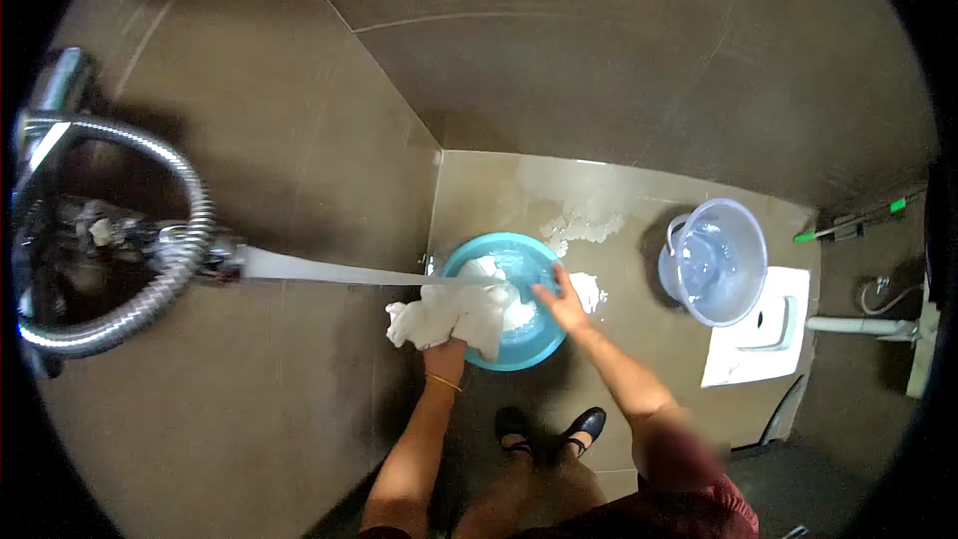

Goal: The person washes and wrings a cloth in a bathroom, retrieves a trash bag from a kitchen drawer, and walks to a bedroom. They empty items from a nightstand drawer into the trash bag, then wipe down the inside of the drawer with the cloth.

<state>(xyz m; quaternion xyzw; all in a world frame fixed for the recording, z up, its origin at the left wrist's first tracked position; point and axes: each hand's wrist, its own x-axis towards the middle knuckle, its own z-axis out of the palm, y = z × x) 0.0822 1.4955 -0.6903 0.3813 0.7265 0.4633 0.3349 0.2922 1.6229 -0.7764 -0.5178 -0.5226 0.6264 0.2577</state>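
My left hand (445,357) grips a wet white cloth (449,319) from below, its fingers mostly hidden by the fabric. Part of the cloth drapes over the left side of a turquoise basin (555,344), and some of it lies in the water inside. A stream of water (329,271) runs from the tap (225,260) at the left onto the cloth. Over the basin's right rim is my right hand (565,303), fingers spread, with nothing held in it.
A pale lilac bucket (743,304) with water stands to the right, beside a white squat toilet (788,324). Foam patches (589,230) lie on the tiled floor. A coiled metal hose (200,210) hangs at the left wall. My black shoes (587,425) are below the basin.
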